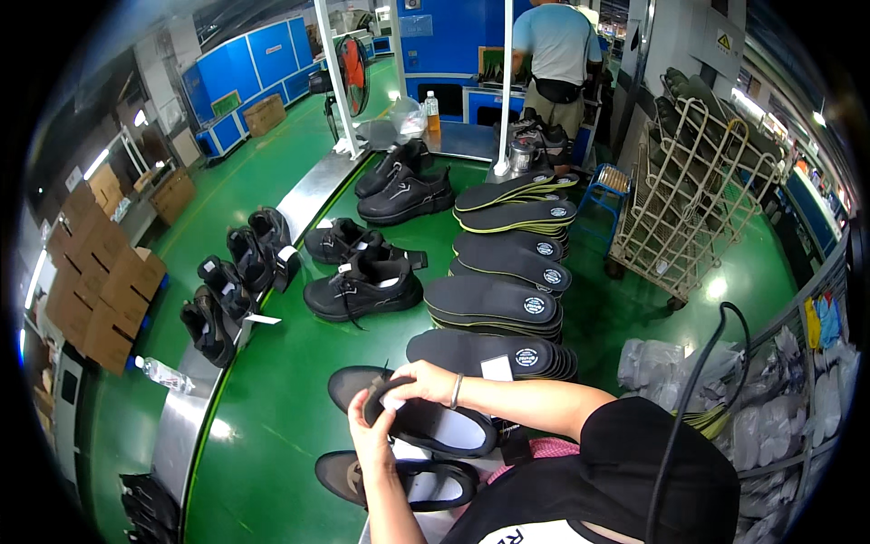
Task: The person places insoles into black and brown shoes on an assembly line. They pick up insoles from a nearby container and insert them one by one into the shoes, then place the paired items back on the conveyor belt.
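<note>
A dark shoe with a pale inside (462,430) lies in front of me, its toe toward the left. Over its front opening, my left hand (372,431) pinches a dark, curved flap, perhaps the shoe's tongue. My right hand (424,383), with a band at its wrist, grips the same part from the far side; a small white bit shows between the fingers. A matching dark shoe (435,488) lies nearer to me, beside my left forearm. Just beyond my right hand is a stack of black insoles (453,349). My fingers partly hide the held part.
More insole stacks (489,299) run away from me. Black shoes (362,288) stand left of them, with others (210,326) along the metal table edge. A plastic bottle (165,374) lies there too. A wire cart (680,204) stands right; a person (555,54) is beyond.
</note>
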`<state>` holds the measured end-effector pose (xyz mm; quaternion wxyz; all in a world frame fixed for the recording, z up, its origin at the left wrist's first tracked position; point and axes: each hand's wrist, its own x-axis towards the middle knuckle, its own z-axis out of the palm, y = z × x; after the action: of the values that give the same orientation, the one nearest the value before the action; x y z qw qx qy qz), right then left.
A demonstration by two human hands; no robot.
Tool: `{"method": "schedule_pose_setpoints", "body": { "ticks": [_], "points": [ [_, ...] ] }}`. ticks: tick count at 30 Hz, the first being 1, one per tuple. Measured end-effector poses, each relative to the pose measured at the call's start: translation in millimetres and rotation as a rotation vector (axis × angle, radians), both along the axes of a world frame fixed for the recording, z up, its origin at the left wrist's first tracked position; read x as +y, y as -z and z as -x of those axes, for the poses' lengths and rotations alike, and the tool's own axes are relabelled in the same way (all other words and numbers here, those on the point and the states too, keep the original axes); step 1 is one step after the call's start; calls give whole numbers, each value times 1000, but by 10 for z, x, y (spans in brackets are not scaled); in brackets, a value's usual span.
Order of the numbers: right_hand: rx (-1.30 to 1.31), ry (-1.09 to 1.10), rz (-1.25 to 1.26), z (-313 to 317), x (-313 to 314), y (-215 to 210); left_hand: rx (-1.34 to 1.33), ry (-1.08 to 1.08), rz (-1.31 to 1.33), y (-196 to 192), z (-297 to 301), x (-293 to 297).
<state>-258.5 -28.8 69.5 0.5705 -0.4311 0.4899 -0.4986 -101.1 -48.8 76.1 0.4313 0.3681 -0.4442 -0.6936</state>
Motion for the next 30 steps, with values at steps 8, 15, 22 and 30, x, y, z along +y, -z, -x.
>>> {"method": "schedule_pose_setpoints", "body": {
  "ticks": [8,15,22,30],
  "points": [
    [332,-183,162,43,132,494,-415,47,156,279,-47,241],
    [715,142,181,894,122,100,-800,-31,638,107,-12,446],
    [1529,522,-126,2237,205,296,-1158,-167,953,-185,-298,679],
    [1402,338,-575,3101,199,314,-1326,-365,831,135,-644,874]
  ]
}}
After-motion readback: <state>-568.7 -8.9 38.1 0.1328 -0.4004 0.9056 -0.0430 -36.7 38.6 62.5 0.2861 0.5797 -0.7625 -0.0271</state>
